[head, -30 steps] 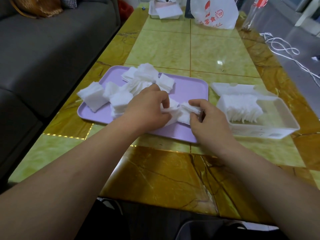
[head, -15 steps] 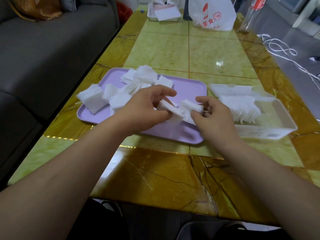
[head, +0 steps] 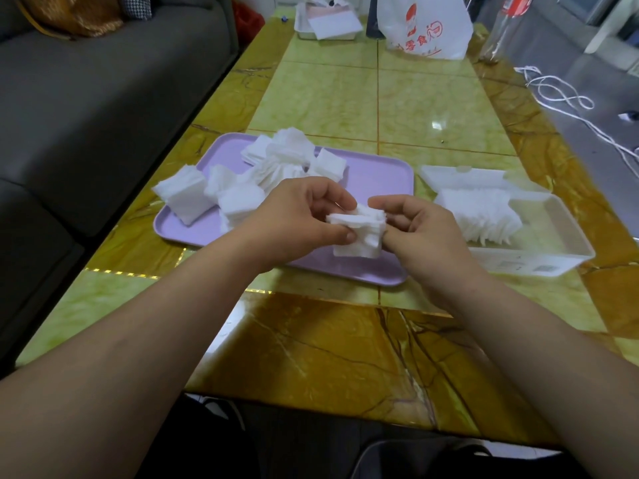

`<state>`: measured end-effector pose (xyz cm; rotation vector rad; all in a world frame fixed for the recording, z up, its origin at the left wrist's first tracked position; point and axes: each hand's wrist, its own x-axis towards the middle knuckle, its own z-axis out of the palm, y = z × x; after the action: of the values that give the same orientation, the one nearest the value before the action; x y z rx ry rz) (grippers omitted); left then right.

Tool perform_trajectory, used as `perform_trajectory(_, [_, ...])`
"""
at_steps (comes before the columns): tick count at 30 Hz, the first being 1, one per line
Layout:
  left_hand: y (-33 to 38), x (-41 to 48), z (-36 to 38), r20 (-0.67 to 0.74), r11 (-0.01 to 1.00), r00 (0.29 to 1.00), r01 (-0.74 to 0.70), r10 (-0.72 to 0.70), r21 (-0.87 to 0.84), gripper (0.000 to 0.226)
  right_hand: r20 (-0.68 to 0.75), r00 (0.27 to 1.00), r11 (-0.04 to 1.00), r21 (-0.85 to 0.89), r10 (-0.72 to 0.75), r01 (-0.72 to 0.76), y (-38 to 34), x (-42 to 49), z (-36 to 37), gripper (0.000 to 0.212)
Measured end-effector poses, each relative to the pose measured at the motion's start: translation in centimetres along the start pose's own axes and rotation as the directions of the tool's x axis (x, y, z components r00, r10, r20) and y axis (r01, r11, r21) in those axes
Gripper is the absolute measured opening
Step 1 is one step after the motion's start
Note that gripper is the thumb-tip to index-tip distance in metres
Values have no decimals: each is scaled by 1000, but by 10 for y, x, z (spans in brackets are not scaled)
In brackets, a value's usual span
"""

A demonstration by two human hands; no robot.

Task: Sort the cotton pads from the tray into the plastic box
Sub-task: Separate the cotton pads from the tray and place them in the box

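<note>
Currently squaring up a small stack of white square cotton pads (head: pixel 358 233), held just above the near right corner of the lilac rectangular plastic tray (head: pixel 377 171). Left hand (head: pixel 301 219) pinching the stack's left edge, thumb below, fingers curled over the top. Right hand (head: pixel 425 233) pinching the opposite edge the same way. Both closed on the same stack, nothing else held. Judged very light, soft and compressible, with no stiffness from sheet to sheet, so likely to fan, slide or shed a layer under a loose hold. Best taken across two opposite edges of the whole stack with a mild squeeze, not by one corner and not by the top pad alone. No breakage risk; fluffing and misalignment the real nuisance. On the tray's far left half, loose heaps of more white pads (head: pixel 276 164), some fanned, some tumbled. One thicker block of pads (head: pixel 183 191) overhanging the tray's left rim. Just right of the tray, not touching it, a white translucent rectangular plastic box (head: pixel 532 252), open, its flat lid (head: pixel 460 176) lying beyond it, about level with the tray's far right corner. Inside, a row of pads standing on edge (head: pixel 480 216), packed toward the end nearest the tray and leaning a little, with bare box floor showing beyond the row. Judged partway through: plenty left on the tray, room left in the box. Next placement probably best done with the stack kept pressed flat and slid in on edge against the standing row.
</note>
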<state>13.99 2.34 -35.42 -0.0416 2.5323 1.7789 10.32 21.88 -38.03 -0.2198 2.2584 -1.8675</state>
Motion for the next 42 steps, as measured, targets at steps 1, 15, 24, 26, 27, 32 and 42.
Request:
perform_trajectory(1, [0,0,0,-4,1000,1000,1,-1,9,38,21,1000,1000,-3,-3,3,-1,0,0,45])
perform_trajectory(15, [-8,6,9,15,920,999,-34,31,390,24,95,992,963,-252,-78,100,-8,-8,2,51])
perform_trajectory(24, [-13,6,19,51,907,999,-33,13,419,17,80,995,955,-295,58,-32,-4,-14,21,79])
perform_trajectory(26, [-12,5,25,62,898,998,-47,22,438,17,99,992,957,-284,81,-50,-4,-15,22,87])
perform_trajectory(27, [-11,5,26,66,889,997,-62,36,454,16,107,991,959,-277,85,-52,-4,-16,22,89])
perform_trajectory(32, [-11,6,16,108,909,992,-100,61,404,18,97,994,916,-392,-45,80,-4,-14,16,68])
perform_trajectory(42, [-32,22,1,-170,783,985,82,30,617,25,-127,976,904,-412,-178,112,3,-7,8,52])
